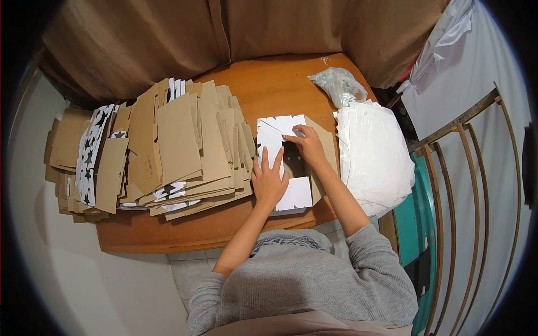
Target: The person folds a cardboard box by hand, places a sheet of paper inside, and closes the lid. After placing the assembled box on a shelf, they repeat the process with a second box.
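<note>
A white cardboard box with black stars [296,194] lies on the wooden table in front of me, its middle open and a brown flap out to the right. My left hand [270,182] rests on its white left panel with the fingers spread. At the upper part of the box, my right hand [307,144] has its thumb and fingers bent close together at the edge of a white flap. Whatever is between those fingertips is too small to make out.
Stacks of flat brown cardboard [178,137], some with star print, cover the left of the wooden table [263,78]. On the right are a pile of white sheets [374,157] and a clear plastic bag [339,85]. A wooden rack [475,162] stands beyond the right edge.
</note>
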Demonstrator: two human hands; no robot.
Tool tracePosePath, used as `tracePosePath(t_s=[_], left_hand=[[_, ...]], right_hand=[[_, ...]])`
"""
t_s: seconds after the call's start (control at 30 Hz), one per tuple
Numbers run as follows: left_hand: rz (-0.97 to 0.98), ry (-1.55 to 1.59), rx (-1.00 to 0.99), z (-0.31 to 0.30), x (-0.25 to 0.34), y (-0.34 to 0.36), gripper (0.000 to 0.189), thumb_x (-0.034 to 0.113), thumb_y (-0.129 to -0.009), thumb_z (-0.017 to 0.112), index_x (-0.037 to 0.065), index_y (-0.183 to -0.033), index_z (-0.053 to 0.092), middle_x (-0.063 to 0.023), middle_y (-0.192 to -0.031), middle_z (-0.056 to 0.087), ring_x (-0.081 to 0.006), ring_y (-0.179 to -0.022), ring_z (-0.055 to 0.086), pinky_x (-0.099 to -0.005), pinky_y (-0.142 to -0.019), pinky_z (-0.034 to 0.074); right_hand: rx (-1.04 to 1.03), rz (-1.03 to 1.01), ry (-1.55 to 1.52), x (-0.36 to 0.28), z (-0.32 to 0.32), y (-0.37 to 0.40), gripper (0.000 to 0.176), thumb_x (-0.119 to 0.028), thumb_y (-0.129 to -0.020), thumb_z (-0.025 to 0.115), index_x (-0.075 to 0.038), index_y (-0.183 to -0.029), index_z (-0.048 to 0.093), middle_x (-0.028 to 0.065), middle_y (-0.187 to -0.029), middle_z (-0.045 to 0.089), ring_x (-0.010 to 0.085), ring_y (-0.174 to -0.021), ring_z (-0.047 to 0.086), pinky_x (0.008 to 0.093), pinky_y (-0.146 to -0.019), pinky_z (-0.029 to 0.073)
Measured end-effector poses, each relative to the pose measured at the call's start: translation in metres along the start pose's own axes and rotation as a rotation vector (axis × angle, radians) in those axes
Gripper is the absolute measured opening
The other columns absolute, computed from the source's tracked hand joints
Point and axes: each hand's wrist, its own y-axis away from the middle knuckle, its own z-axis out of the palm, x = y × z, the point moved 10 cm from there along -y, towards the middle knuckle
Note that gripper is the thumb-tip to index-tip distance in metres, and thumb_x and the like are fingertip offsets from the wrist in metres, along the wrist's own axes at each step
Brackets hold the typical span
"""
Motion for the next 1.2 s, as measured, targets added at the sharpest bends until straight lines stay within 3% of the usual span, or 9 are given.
tracePosePath(t_s=[0.43, 0.53, 0.6, 0.73, 0.83, 0.93, 1.0, 1.13, 1.2], left_hand=[[0.064, -0.034, 0.080, 0.005, 0.005, -0.004, 0.065, 0.028, -0.081, 0.058, 0.021, -0.142, 0.037, -0.0162, -0.146, 0.030, -0.0506, -0.121, 0.033, -0.0572, -0.099, 0.034], [0.047, 0.056, 0.103, 0.002, 0.003, -0.002, 0.064, 0.028, -0.081, 0.059, 0.020, -0.141, 0.038, -0.0156, -0.146, 0.031, -0.0506, -0.121, 0.033, -0.0575, -0.099, 0.033], [0.047, 0.053, 0.104, 0.002, 0.004, -0.002, 0.064, 0.028, -0.082, 0.059, 0.019, -0.141, 0.038, -0.0153, -0.146, 0.031, -0.0506, -0.121, 0.033, -0.0575, -0.099, 0.033], [0.034, 0.001, 0.083, 0.005, 0.008, -0.004, 0.064, 0.028, -0.082, 0.058, 0.017, -0.141, 0.037, -0.0152, -0.147, 0.029, -0.0507, -0.122, 0.032, -0.0576, -0.100, 0.033], [0.039, -0.024, 0.065, 0.006, 0.008, 0.000, 0.064, 0.028, -0.082, 0.059, 0.018, -0.141, 0.037, -0.0151, -0.147, 0.029, -0.0501, -0.122, 0.032, -0.0573, -0.099, 0.034], [0.024, 0.012, 0.055, 0.008, 0.002, -0.002, 0.065, 0.029, -0.081, 0.059, 0.018, -0.141, 0.036, -0.0149, -0.147, 0.028, -0.0497, -0.123, 0.031, -0.0576, -0.100, 0.034], [0.000, 0.042, 0.055, 0.007, -0.001, -0.001, 0.066, 0.030, -0.081, 0.060, 0.018, -0.141, 0.036, -0.0148, -0.147, 0.028, -0.0492, -0.124, 0.031, -0.0572, -0.100, 0.034], [-0.037, 0.161, 0.024, 0.001, -0.006, -0.003, 0.068, 0.029, -0.079, 0.063, 0.015, -0.140, 0.037, -0.0152, -0.146, 0.029, -0.0449, -0.125, 0.032, -0.0544, -0.101, 0.034], [-0.032, 0.220, 0.026, -0.001, -0.008, -0.007, 0.068, 0.028, -0.078, 0.064, 0.012, -0.139, 0.038, -0.0158, -0.145, 0.029, -0.0438, -0.125, 0.033, -0.0530, -0.102, 0.034]], right_hand=[[0.029, 0.109, -0.074, -0.013, 0.010, 0.001, 0.030, 0.004, -0.073, 0.062, -0.011, -0.098, 0.071, 0.0092, -0.100, 0.064, 0.0297, -0.100, 0.055, 0.0380, -0.088, 0.046], [0.050, 0.061, -0.065, -0.025, 0.003, -0.003, 0.041, 0.009, -0.072, 0.059, -0.010, -0.108, 0.066, 0.0118, -0.104, 0.062, 0.0314, -0.100, 0.055, 0.0385, -0.087, 0.047], [0.056, 0.148, -0.203, -0.018, -0.001, -0.004, 0.055, 0.014, -0.071, 0.054, -0.010, -0.119, 0.057, 0.0168, -0.116, 0.054, 0.0346, -0.100, 0.055, 0.0385, -0.088, 0.046], [-0.021, 0.215, -0.322, -0.011, -0.001, -0.005, 0.061, 0.015, -0.069, 0.051, -0.010, -0.124, 0.051, 0.0203, -0.126, 0.044, 0.0377, -0.101, 0.054, 0.0377, -0.089, 0.046], [-0.131, 0.202, -0.370, -0.013, 0.002, -0.002, 0.060, 0.010, -0.071, 0.054, -0.011, -0.126, 0.048, 0.0244, -0.126, 0.041, 0.0424, -0.112, 0.047, 0.0424, -0.092, 0.044], [-0.021, 0.130, -0.310, -0.028, -0.033, 0.004, 0.059, 0.009, -0.071, 0.055, -0.011, -0.126, 0.048, 0.0245, -0.127, 0.041, 0.0430, -0.113, 0.046, 0.0445, -0.095, 0.041], [0.094, 0.195, 0.089, -0.036, -0.076, 0.015, 0.054, 0.007, -0.075, 0.053, -0.007, -0.126, 0.049, 0.0222, -0.128, 0.042, 0.0402, -0.119, 0.043, 0.0411, -0.098, 0.040], [0.282, 0.439, 0.124, -0.034, -0.117, 0.060, 0.053, 0.005, -0.079, 0.053, -0.005, -0.131, 0.045, 0.0226, -0.130, 0.044, 0.0390, -0.119, 0.044, 0.0407, -0.100, 0.038], [0.334, 0.508, -0.075, -0.023, -0.115, 0.082, 0.054, 0.002, -0.084, 0.052, -0.002, -0.136, 0.040, 0.0237, -0.127, 0.048, 0.0357, -0.114, 0.050, 0.0394, -0.098, 0.040]])
